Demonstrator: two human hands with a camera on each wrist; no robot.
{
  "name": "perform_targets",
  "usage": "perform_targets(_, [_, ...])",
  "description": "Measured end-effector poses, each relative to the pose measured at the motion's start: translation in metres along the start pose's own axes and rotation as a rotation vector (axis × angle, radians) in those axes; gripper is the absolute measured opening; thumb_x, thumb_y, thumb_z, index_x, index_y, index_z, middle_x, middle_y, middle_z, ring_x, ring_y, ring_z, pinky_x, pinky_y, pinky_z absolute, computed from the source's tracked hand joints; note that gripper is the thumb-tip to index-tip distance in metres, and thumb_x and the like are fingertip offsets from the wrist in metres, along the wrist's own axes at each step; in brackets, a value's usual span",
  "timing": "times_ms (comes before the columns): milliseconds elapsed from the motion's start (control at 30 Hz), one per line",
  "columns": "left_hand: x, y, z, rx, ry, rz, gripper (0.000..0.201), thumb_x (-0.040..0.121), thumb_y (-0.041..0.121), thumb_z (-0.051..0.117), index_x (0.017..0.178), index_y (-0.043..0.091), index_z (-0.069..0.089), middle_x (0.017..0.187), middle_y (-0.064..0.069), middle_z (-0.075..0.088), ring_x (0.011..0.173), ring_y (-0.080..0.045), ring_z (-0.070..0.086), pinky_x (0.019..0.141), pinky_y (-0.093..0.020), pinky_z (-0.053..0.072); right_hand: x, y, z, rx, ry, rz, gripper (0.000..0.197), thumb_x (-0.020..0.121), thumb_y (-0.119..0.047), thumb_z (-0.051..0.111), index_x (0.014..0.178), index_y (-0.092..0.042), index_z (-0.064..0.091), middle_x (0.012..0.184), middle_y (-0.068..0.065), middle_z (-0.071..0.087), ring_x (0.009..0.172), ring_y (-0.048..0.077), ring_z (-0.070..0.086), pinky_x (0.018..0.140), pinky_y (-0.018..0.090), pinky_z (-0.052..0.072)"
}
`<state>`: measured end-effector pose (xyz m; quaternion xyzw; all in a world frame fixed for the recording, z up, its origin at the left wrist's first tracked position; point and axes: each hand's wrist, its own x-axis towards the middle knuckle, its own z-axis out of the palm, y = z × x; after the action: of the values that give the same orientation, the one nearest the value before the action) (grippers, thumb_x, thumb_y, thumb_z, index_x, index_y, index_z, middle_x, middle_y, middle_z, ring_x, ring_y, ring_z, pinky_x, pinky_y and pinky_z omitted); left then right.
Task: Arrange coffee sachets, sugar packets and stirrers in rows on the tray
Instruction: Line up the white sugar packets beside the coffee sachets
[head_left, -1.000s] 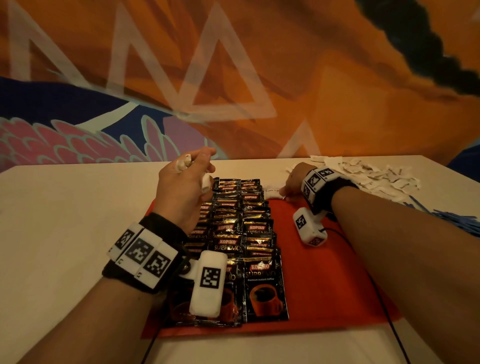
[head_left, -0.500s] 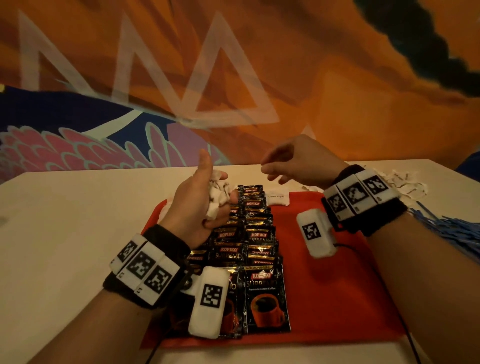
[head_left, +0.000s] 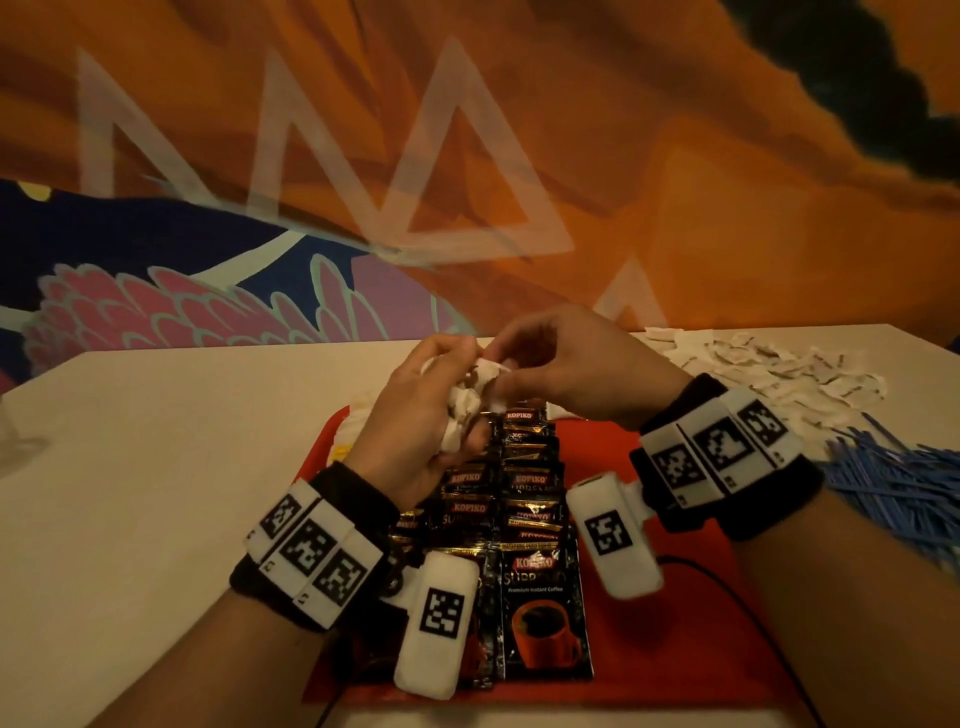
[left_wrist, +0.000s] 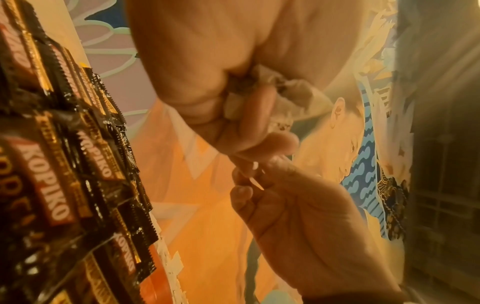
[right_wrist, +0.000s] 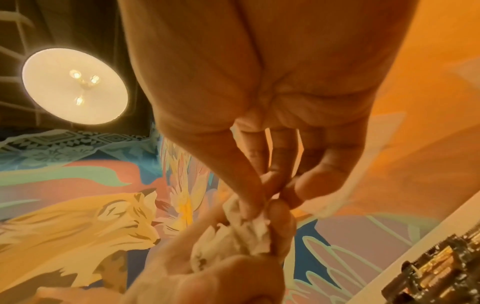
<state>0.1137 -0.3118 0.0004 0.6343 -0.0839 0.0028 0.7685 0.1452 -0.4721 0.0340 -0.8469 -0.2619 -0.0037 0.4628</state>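
I have my left hand (head_left: 415, 415) raised above the far end of the red tray (head_left: 670, 613), fingers curled around a crumpled bunch of white sugar packets (head_left: 467, 400). My right hand (head_left: 566, 364) meets it there, thumb and fingertips pinching one packet at the top of the bunch (the wrist views confirm the pinch). On the tray, the coffee sachets (head_left: 524, 499) lie in two overlapping rows running down its left half. Right of the tray, on the table (head_left: 130, 467), sits the loose pile of packets (head_left: 769, 369), with the blue stirrers (head_left: 898, 483) nearer me.
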Motion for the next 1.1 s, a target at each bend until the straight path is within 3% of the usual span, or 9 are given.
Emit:
perform_targets(133, [0.004,-0.001,-0.008,0.037,0.131,0.043,0.021,0.104,0.019,0.047,0.104,0.014,0.067,0.076,-0.01,0.058,0.044,-0.012,0.045,0.034,-0.017,0.027,-0.001,-0.002,-0.003,0.173,0.102,-0.005,0.014,0.08,0.001,0.074,0.089,-0.009,0.07,0.077,0.003,0.067,0.069,0.013,0.062,0.069,0.028,0.054])
perform_targets(267, [0.0,0.002,-0.004,0.061,0.083,0.08,0.035,0.09,0.045,0.057,0.098,0.014,0.07,0.056,0.001,0.052,0.044,-0.009,0.042,0.037,-0.019,0.029,0.0,-0.001,-0.001,0.239,0.148,-0.012,0.015,0.079,0.001,0.076,0.092,-0.004,0.069,0.082,0.01,0.066,0.071,0.022,0.063,0.068,0.032,0.055])
perform_targets(333, [-0.003,0.003,-0.001,0.144,0.043,0.148,0.032,0.079,0.043,0.064,0.092,0.015,0.069,0.056,0.005,0.058,0.045,-0.007,0.044,0.039,-0.018,0.032,0.0,-0.001,0.0,0.221,0.149,-0.02,0.017,0.079,-0.004,0.078,0.094,-0.004,0.07,0.079,0.007,0.067,0.068,0.018,0.063,0.065,0.03,0.055])
perform_targets(533, [-0.005,0.008,-0.001,-0.008,0.099,0.153,0.007,0.094,0.011,0.062,0.091,0.005,0.064,0.061,0.003,0.065,0.042,-0.003,0.055,0.039,-0.014,0.041,-0.001,-0.002,-0.001,0.28,0.112,-0.026,0.013,0.08,0.003,0.074,0.089,-0.004,0.066,0.073,0.006,0.061,0.066,0.017,0.058,0.062,0.028,0.051])
perform_targets(667, [-0.006,0.008,0.001,-0.085,0.067,0.111,0.012,0.094,0.01,0.061,0.105,0.007,0.063,0.069,-0.002,0.064,0.041,-0.005,0.053,0.036,-0.015,0.04,0.0,-0.001,0.002,0.36,0.235,-0.047,0.014,0.084,0.006,0.068,0.082,-0.008,0.067,0.081,0.014,0.062,0.069,0.021,0.054,0.064,0.031,0.047])
perform_targets(733, [-0.005,0.008,0.001,-0.118,0.082,0.088,0.016,0.093,0.012,0.062,0.109,0.007,0.062,0.068,-0.002,0.063,0.039,-0.005,0.051,0.034,-0.016,0.037,0.0,-0.001,0.0,0.438,0.218,-0.028,0.011,0.079,-0.005,0.074,0.088,-0.006,0.067,0.086,0.013,0.065,0.076,0.022,0.058,0.068,0.034,0.048])
perform_targets(800, [-0.004,0.01,0.001,-0.162,0.096,0.066,0.014,0.094,0.013,0.061,0.107,0.008,0.062,0.067,-0.002,0.064,0.038,-0.006,0.05,0.033,-0.015,0.037,0.0,0.001,-0.001,0.424,0.131,0.003,0.033,0.071,-0.019,0.078,0.098,-0.004,0.066,0.091,0.011,0.068,0.079,0.018,0.064,0.068,0.032,0.051])
perform_targets(967, [-0.001,0.007,-0.001,-0.168,0.116,0.034,0.003,0.094,0.013,0.062,0.095,0.012,0.061,0.066,-0.002,0.062,0.038,-0.005,0.047,0.032,-0.015,0.034,0.002,0.005,0.002,0.295,0.178,-0.008,0.01,0.08,-0.003,0.075,0.084,-0.009,0.068,0.081,0.007,0.07,0.072,0.015,0.065,0.064,0.027,0.052])
perform_targets(1100, [0.001,0.003,-0.004,-0.068,0.109,0.05,0.008,0.09,0.01,0.066,0.096,0.014,0.063,0.066,0.001,0.06,0.041,-0.005,0.044,0.033,-0.017,0.032,0.005,0.007,0.001,0.373,0.263,0.018,0.015,0.086,0.002,0.067,0.081,-0.012,0.07,0.086,0.007,0.071,0.079,0.019,0.065,0.072,0.034,0.053])
